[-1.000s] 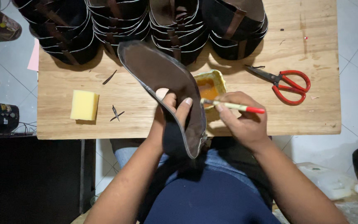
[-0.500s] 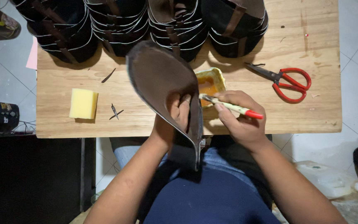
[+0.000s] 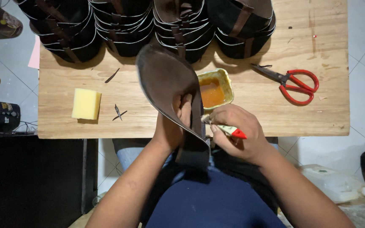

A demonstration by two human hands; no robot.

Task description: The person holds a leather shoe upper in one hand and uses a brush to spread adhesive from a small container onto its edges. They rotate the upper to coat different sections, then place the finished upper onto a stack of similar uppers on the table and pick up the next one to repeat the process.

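Hands are working over the near edge of a wooden table [image 3: 275,114]. The left hand [image 3: 172,126] is gripping a dark brown shoe sole [image 3: 165,84] from behind, its fingers [image 3: 185,105] curled onto the sole's inner face and pressed close together, so the sole is bending and standing up on edge, its toe end leaning toward the far side of the table and its heel end hanging down over the person's lap. The right hand [image 3: 237,135] is pinching a small brush [image 3: 227,128] with a white handle and red tip between thumb and fingertips; the bristle end is touching the sole's right edge, just beside the left hand's fingers. A yellowish tub of orange glue [image 3: 216,90] is sitting on the table right behind the sole. Red-handled scissors [image 3: 294,82] are lying well to the right, and a yellow sponge [image 3: 86,104] is lying to the left, with a few dark scraps [image 3: 118,112] near it. Stacks of dark sandals [image 3: 148,25] are lining the far edge.
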